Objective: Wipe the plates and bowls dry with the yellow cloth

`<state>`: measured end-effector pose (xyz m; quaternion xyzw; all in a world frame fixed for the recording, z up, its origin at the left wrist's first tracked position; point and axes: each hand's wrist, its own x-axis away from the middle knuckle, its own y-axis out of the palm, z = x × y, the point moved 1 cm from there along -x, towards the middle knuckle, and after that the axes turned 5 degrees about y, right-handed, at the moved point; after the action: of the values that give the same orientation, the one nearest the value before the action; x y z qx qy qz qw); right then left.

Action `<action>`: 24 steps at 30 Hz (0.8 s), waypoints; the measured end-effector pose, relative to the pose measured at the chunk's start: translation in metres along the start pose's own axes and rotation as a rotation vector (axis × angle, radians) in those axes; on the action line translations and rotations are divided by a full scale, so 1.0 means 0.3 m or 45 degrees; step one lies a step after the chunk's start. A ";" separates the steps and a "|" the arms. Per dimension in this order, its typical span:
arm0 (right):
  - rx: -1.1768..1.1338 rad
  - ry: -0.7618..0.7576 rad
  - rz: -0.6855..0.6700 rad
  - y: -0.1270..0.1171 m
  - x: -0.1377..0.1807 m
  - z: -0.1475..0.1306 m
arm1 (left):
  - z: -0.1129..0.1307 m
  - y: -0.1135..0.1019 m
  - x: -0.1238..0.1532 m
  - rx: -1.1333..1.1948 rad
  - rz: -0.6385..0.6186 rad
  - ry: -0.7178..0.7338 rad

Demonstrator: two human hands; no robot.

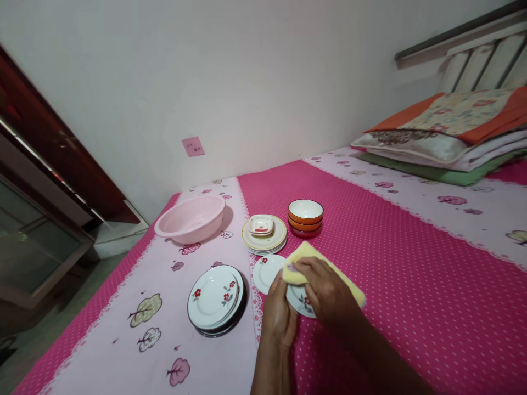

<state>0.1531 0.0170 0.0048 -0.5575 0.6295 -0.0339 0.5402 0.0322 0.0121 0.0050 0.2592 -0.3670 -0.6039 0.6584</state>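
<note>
My left hand (pixel 279 314) grips the left edge of a white plate with red flowers (pixel 300 300), held above the bed. Closed around a yellow cloth (pixel 302 253), my right hand (pixel 327 288) presses it against that plate's upper face. Cloth and fingers hide much of the plate. Just behind my left hand, another small flowered plate (pixel 267 272) lies on the bedspread. To the left is a stack of larger flowered plates (pixel 214 296). Further back stand a stack of yellow-rimmed plates (pixel 252 241) with a small square dish (pixel 261 225) on top, and several stacked bowls (pixel 305 216).
A pink basin (pixel 193 219) rests at the back left of the bed. Folded bedding and pillows (pixel 448 131) are piled at the far right by the headboard. The wall (pixel 263 82) bounds the far side, with a pink note (pixel 193 146) on it.
</note>
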 end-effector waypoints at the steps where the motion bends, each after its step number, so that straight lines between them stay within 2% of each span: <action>1: 0.043 0.054 0.018 -0.009 -0.003 0.027 | -0.006 -0.002 0.001 -0.060 -0.069 -0.005; 3: 0.108 0.178 -0.014 -0.029 -0.007 0.078 | -0.015 -0.010 -0.001 -0.146 -0.148 -0.012; 4: 0.131 0.240 -0.066 -0.038 -0.006 0.099 | -0.017 -0.015 -0.004 -0.154 -0.133 -0.005; 8: 0.120 0.385 -0.371 -0.044 0.022 0.124 | -0.018 -0.035 -0.030 -0.077 0.134 0.082; 12: -0.153 0.331 -0.536 -0.027 0.049 0.036 | -0.015 -0.047 -0.050 0.006 0.413 0.152; 16: -0.555 0.386 -0.668 -0.075 0.008 -0.052 | -0.010 -0.053 -0.054 0.014 0.478 0.144; 18: -0.776 0.526 -0.606 -0.122 -0.022 -0.035 | -0.007 -0.053 -0.052 0.031 0.461 0.136; 20: -0.928 0.742 -0.459 -0.167 -0.039 0.029 | -0.007 -0.049 -0.048 0.048 0.434 0.112; 22: -0.928 0.913 -0.274 -0.197 -0.034 0.119 | -0.018 -0.039 -0.044 0.079 0.401 0.058; 24: -0.774 0.970 -0.162 -0.206 -0.014 0.204 | -0.039 -0.026 -0.039 0.116 0.363 -0.005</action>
<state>0.2372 0.0312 0.0219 -0.6752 0.7284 -0.0832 0.0810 0.0368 0.0215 -0.0099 0.2327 -0.4284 -0.4875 0.7244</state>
